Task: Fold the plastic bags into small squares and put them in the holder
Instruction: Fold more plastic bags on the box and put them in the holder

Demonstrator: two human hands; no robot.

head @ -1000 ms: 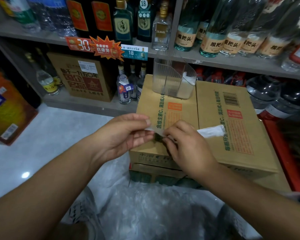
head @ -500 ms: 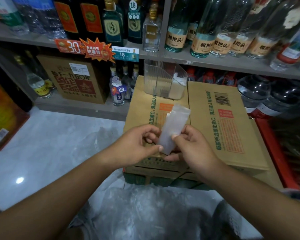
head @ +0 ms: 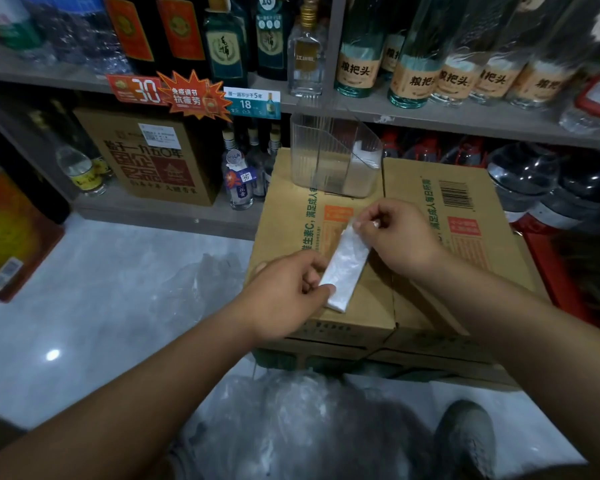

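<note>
A plastic bag folded into a long narrow white strip [head: 345, 268] lies stretched slantwise over the cardboard box [head: 440, 265]. My left hand [head: 284, 292] pinches its near lower end between thumb and fingers. My right hand [head: 395, 233] pinches its far upper end. Behind them, at the back of the box, stands the clear ribbed plastic holder [head: 329, 157], with folded white bags [head: 366, 155] in its right compartment.
A heap of loose clear plastic bags [head: 291, 420] lies on the floor by my shoe [head: 465, 441]. Shelves of glass bottles [head: 357, 53] stand close behind the box. Another carton [head: 149, 157] sits on the low shelf, left of pale floor [head: 101, 289].
The strip, first held sideways between close hands, was turned upright, and now my right hand has moved away and up, pulling it out long over the box.
</note>
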